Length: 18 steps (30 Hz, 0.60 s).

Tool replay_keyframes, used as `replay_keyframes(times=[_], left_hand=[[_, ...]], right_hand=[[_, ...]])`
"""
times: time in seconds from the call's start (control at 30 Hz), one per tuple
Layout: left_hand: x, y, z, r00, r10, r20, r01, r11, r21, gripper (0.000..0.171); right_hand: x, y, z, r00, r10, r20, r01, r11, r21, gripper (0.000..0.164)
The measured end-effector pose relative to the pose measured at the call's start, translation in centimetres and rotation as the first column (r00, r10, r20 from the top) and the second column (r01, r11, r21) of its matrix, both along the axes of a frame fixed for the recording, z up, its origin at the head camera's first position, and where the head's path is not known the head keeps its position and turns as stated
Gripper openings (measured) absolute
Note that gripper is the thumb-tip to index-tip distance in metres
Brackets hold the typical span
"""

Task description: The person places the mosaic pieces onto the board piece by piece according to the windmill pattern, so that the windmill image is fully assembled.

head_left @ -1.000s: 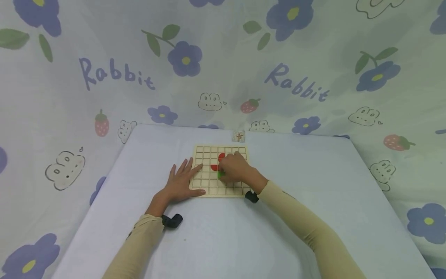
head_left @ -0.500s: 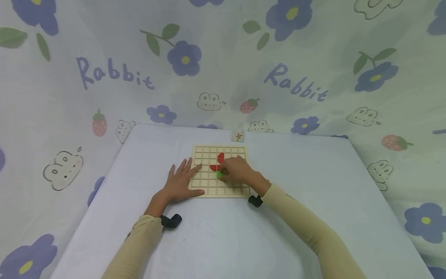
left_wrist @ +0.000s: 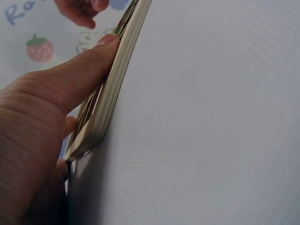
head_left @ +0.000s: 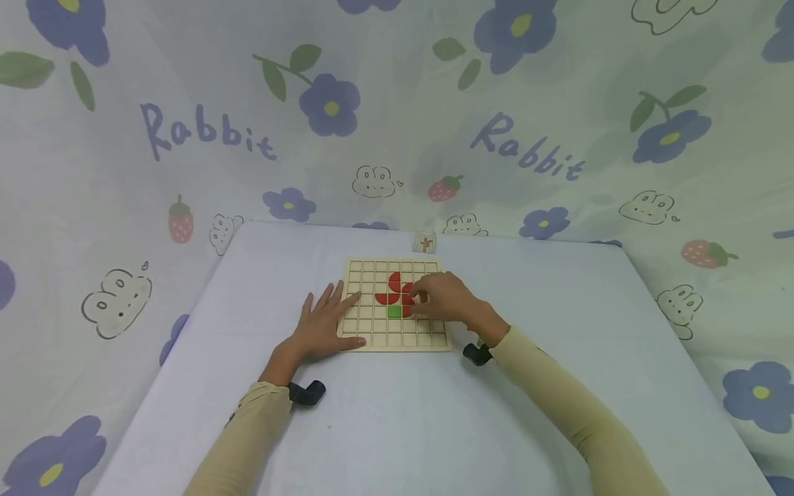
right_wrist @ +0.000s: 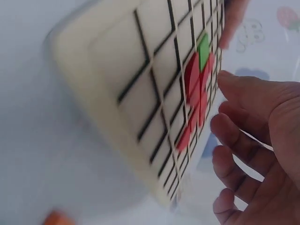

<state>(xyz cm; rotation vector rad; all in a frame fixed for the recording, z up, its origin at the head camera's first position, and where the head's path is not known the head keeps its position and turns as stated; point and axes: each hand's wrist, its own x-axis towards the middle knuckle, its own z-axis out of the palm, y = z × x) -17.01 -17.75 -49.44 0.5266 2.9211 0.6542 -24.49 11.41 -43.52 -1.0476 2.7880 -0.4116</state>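
Note:
A square wooden grid board [head_left: 366, 337] lies on the white table. Near its middle sit red rounded pieces [head_left: 387, 298] in a pinwheel-like cluster, with a green square piece [head_left: 394, 312] in the cell at their near side. My left hand [head_left: 319, 327] rests spread over the board's left edge, its thumb [left_wrist: 89, 70] pressing the near rim. Over the right half of the board is my right hand [head_left: 448, 297], fingers loosely bent and nothing between them. It partly covers the right-hand red pieces in the head view; the right wrist view shows its fingers [right_wrist: 234, 164] apart from the cluster [right_wrist: 192, 84].
A small card [head_left: 424, 242] with an orange-brown pattern lies behind the board near the table's back edge. A printed curtain [head_left: 397, 138] hangs behind the white tabletop [head_left: 384, 427]. A blurred orange thing [right_wrist: 58, 219] shows low in the right wrist view.
My right hand has let go at the green square and moved right and up, baring the green square and more red pieces. The left hand stays in place.

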Motion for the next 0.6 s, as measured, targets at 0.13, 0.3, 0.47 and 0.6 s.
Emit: replay_keyframes(times=[0.13, 0.3, 0.47, 0.6], left_hand=[[-0.1, 0.0, 0.0, 1.0, 0.003, -0.001, -0.003, 1.0, -0.003, 0.104], [0.1, 0.1, 0.0, 1.0, 0.005, 0.008, -0.005, 1.0, -0.005, 0.103], [0.1, 0.1, 0.1, 1.0, 0.013, 0.008, -0.013, 1.0, -0.017, 0.102], [0.0, 0.1, 0.1, 1.0, 0.012, 0.008, -0.011, 1.0, -0.023, 0.102]], right_hand=[[0.0, 2.2, 0.5, 0.996, -0.065, 0.063, 0.064, 0.998, 0.005, 0.015], [0.1, 4.8, 0.7, 0.985, -0.116, 0.124, 0.113, 0.993, 0.034, 0.015], [0.6, 7.3, 1.0, 0.968, -0.166, 0.188, 0.149, 0.984, 0.102, 0.017], [1.1, 9.0, 1.1, 0.959, -0.159, 0.233, 0.123, 0.979, 0.161, 0.017]])
